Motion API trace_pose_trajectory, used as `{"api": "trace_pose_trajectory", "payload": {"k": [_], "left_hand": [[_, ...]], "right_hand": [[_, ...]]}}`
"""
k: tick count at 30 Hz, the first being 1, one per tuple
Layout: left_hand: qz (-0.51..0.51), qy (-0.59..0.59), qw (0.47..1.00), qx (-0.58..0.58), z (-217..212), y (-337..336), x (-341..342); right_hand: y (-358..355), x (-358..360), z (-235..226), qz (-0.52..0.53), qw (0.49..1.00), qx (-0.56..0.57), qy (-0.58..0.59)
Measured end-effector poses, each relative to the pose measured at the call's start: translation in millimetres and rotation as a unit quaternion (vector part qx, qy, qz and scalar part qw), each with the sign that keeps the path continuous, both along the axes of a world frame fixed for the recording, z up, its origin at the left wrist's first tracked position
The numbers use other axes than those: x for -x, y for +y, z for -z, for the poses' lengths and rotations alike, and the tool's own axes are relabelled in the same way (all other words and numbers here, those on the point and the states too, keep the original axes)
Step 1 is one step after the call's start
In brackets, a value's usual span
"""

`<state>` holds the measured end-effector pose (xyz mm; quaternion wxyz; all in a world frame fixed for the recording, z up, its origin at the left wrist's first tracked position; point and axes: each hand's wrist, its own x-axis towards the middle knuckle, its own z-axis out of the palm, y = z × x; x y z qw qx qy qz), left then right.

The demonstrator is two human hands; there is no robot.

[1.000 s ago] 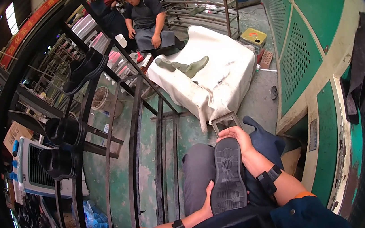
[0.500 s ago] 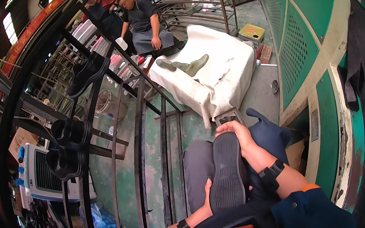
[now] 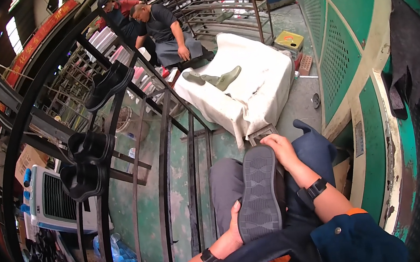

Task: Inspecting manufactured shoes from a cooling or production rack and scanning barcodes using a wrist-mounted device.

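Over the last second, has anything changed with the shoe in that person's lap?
Hardly. The view drifts a little; the dark shoe stays sole-up on the lap, the left hand still at its heel and the right hand at its toe. Nothing taken or released.

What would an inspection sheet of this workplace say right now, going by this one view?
Surface: the person's lap, in grey cloth, serves as the work surface.
Job's things: a dark boot lies sole up on the lap.
Clutter: two green boots on a white cloth-covered table; black boots on a curved metal rack.
Hands: left hand at the heel end, right hand at the toe end; fingers wrap the edges.
Cables: nothing seen.
Surroundings: green wall panels; two seated people; a cooling fan unit.
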<state>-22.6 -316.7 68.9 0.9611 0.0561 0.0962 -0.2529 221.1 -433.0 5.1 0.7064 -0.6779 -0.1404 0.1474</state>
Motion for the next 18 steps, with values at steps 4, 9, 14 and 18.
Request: {"api": "trace_pose_trajectory", "payload": {"k": [4, 9, 14, 18], "left_hand": [[0.011, 0.039, 0.992, -0.123, 7.9, 3.6, -1.7], [-0.015, -0.017, 1.0, 0.019, 32.8, 17.4, -2.9], [-0.056, -0.09, 0.992, -0.065, 10.4, 26.8, -27.6], [-0.183, -0.168, 0.963, -0.102, -11.9, 38.4, -43.2]], "right_hand": [[-27.6, -24.5, 49.1, -0.094, 0.973, 0.01, 0.213], [-41.2, -21.6, 54.5, -0.099, 0.92, -0.033, 0.378], [-63.6, -30.0, 53.3, -0.129, 0.893, -0.151, 0.404], [-70.8, -2.0, 31.6, -0.308, 0.811, -0.245, 0.433]]}}
